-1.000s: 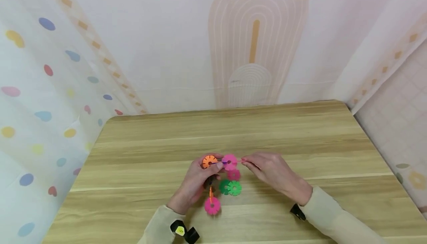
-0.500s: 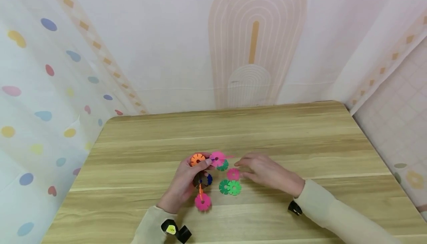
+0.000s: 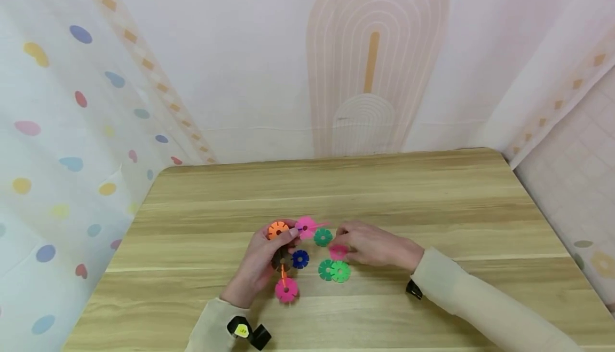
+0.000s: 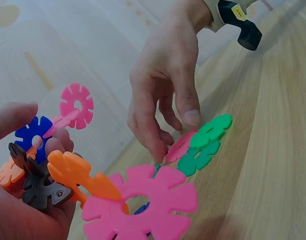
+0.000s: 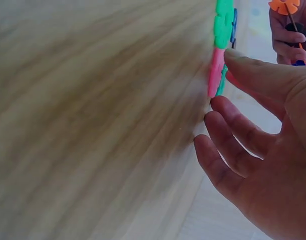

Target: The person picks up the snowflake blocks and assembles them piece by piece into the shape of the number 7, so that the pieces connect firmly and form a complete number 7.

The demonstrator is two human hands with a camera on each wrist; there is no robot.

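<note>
Since a moment ago her right hand (image 3: 372,245) has dropped to the table, fingertips pinching a loose pink disc (image 3: 338,252). Left hand (image 3: 261,266) grips the joined cluster (image 3: 288,258) beside it. Picking up; next comes lifting it and lining its slot with the cluster.

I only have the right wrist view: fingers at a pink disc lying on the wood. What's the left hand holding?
Observer: The left hand grips a cluster of joined discs: orange, brown, blue and pink.
Operator: Is the pink one at my fingers part of that?
Observer: No. The loose pink disc lies flat on the table, apart from the cluster; the right hand pinches its edge.
Operator: What lies next to it?
Observer: Two overlapping green discs on the near side, and a single green disc on the far side.
</note>
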